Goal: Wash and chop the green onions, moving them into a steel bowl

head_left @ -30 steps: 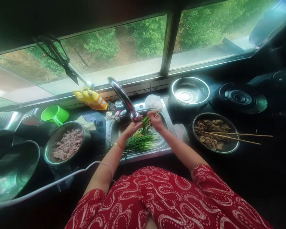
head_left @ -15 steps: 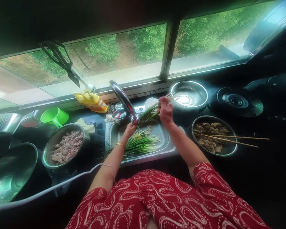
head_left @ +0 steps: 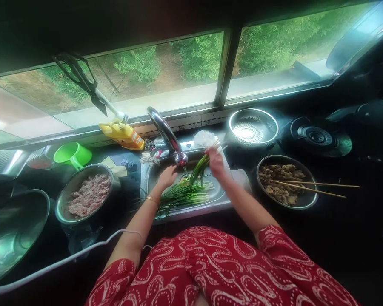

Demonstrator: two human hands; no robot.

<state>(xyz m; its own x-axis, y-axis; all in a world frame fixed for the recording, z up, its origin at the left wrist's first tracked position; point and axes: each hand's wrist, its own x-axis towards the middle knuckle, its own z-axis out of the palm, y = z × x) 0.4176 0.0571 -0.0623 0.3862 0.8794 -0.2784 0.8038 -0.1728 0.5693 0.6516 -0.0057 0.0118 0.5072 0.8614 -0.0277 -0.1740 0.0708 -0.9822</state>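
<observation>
My right hand (head_left: 215, 163) grips a small bunch of green onions (head_left: 200, 165) by the white root ends, with the green tips hanging down into the steel sink (head_left: 221, 196). My left hand (head_left: 168, 175) hovers below the tap spout (head_left: 181, 159), fingers spread over the pile of green onions (head_left: 184, 193) lying in the sink. It touches or nearly touches that pile; I cannot tell which. The curved chrome tap (head_left: 164, 128) rises behind both hands.
Left of the sink stand a bowl of minced meat (head_left: 88, 194), a green cup (head_left: 72, 154) and a yellow bottle (head_left: 123, 134). To the right are a steel colander (head_left: 253, 126), a bowl of cooked food with chopsticks (head_left: 284, 182) and a stove burner (head_left: 319, 134). A large wok (head_left: 15, 231) sits at far left.
My right hand had lifted the bunch up toward the colander; now it has come back down over the sink. My left hand dropped from the spout toward the pile.
</observation>
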